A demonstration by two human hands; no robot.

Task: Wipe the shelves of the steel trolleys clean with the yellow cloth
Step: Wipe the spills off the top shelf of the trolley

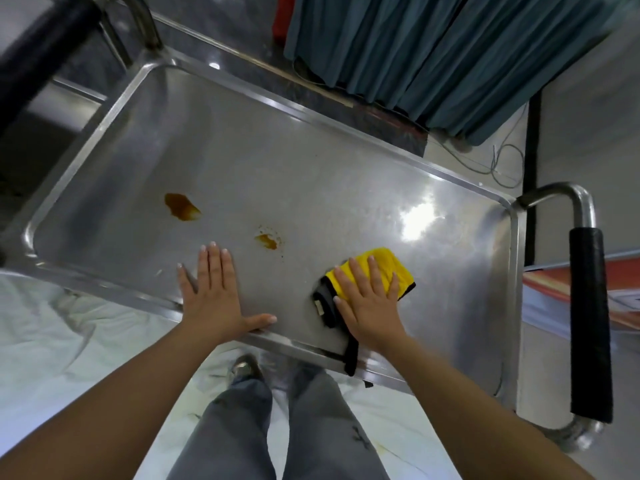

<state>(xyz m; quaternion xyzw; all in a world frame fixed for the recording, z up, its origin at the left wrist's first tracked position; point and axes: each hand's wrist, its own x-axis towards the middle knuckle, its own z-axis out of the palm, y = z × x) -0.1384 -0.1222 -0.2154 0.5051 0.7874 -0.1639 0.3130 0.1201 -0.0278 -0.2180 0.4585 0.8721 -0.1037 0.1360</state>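
Note:
The steel trolley's top shelf (311, 161) fills the middle of the head view, a shallow tray with a raised rim. A yellow cloth (388, 263) with a black edge lies on its near right part, and my right hand (367, 299) presses flat on it, fingers spread. My left hand (213, 296) rests flat on the bare steel by the near rim, holding nothing. An orange-brown stain (181, 206) marks the shelf at the left. A smaller stain (267, 240) lies between my hands, a little beyond them.
The trolley's push handle with a black grip (588, 323) stands at the right end, another black-gripped handle (41, 53) at the far left. A teal curtain (450, 57) hangs beyond. Loose wires (502, 164) lie on the floor. White sheeting (69, 341) covers the floor by my legs.

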